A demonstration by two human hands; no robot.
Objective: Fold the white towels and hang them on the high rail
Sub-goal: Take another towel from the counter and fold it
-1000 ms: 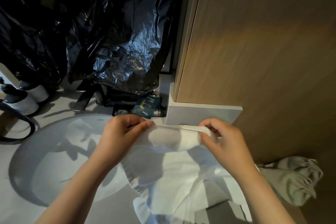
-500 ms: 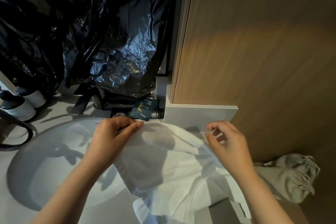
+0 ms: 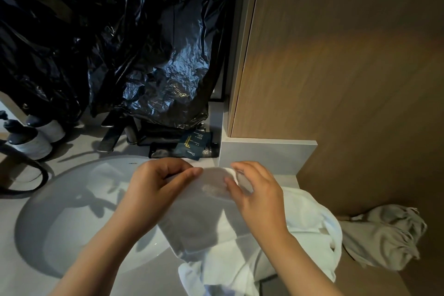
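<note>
The right hand has moved back in beside the left hand, both grips pinching the towel held over the table, so folding continues.

Both hands on a white towel over the sink
Left hand and right hand pinch its top edge close together, the rest drooping down. Crinkly black plastic bag behind, dark sachets below it, grey cloth bunched up off to the right.
</note>
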